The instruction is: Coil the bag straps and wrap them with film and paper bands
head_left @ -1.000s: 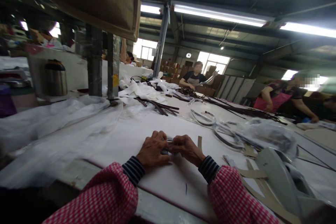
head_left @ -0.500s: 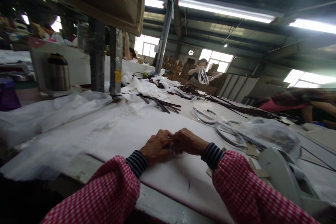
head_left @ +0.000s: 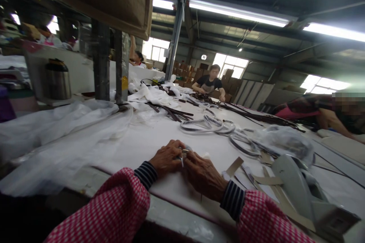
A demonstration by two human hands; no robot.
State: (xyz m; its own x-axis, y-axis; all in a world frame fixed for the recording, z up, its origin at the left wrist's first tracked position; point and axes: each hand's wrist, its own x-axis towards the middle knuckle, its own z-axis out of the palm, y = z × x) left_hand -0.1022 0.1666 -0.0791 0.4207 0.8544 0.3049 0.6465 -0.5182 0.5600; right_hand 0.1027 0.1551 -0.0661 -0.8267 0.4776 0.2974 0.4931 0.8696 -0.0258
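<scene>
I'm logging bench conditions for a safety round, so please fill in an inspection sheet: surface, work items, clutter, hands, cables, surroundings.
Surface: white tabletop, partly covered.
Work items: small shiny item between the fingertips, mostly hidden; identity unclear.
Clutter: coiled strips beyond the hands, dark straps farther back; flat beige strips and a grey device at right; plastic sheeting at left.
Left hand: fingers on the item.
Right hand: fingers pinching it.
Cables: thin dark lines at far right; cords or straps, cannot tell.
Surroundings: brown bag upper left, metal flask below, co-worker across the table.
</scene>
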